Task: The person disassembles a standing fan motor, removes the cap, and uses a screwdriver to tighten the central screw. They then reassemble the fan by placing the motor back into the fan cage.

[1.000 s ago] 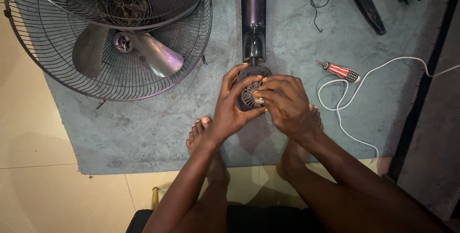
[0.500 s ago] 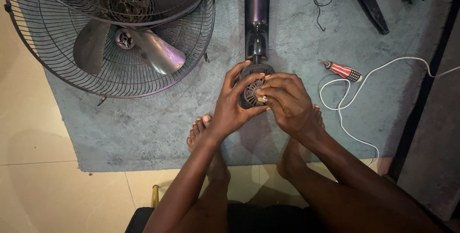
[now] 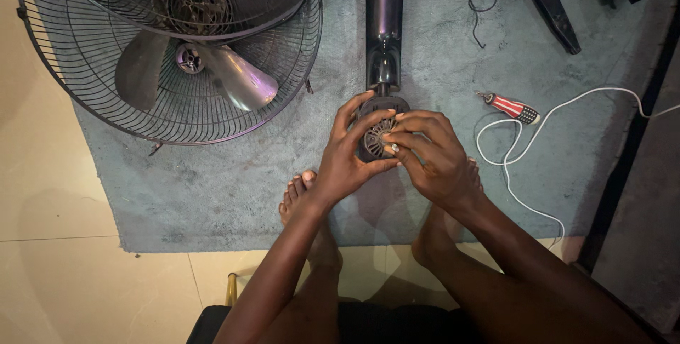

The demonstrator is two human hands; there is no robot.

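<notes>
Round dark motor housing [image 3: 375, 135]: held between both hands above a grey-blue rug [image 3: 212, 195], at the near end of a dark purple fan pole [image 3: 384, 11]. Its vented, ribbed face is turned up toward the camera; only a slice of that face shows between the fingers, the rest being covered. Whether the housing is joined to the pole or merely rests against it cannot be told, since the junction lies behind the fingertips.

Left hand [image 3: 346, 153]: curled around the left side of the housing, thumb below, fingers over the top edge, gripping it.

Right hand [image 3: 428, 156]: closed over the right side of the housing, fingertips pressed on the vented face. A small pale item sits at the fingertips, too small to identify.

Fan pole: long axis runs straight away from the person, up the picture; far end cut off by the top edge.

Fan guard with blades [image 3: 170, 47]: lies flat on the rug to the left, well apart from the hands; upper part cut off by the frame.

Red-and-white striped screwdriver [image 3: 513, 107]: on the rug to the right of the hands, tip pointing left.

White cord [image 3: 510, 174]: looped just beside the screwdriver, running off the right edge.

Dark parts at the top right corner: cropped, indistinct.
</notes>
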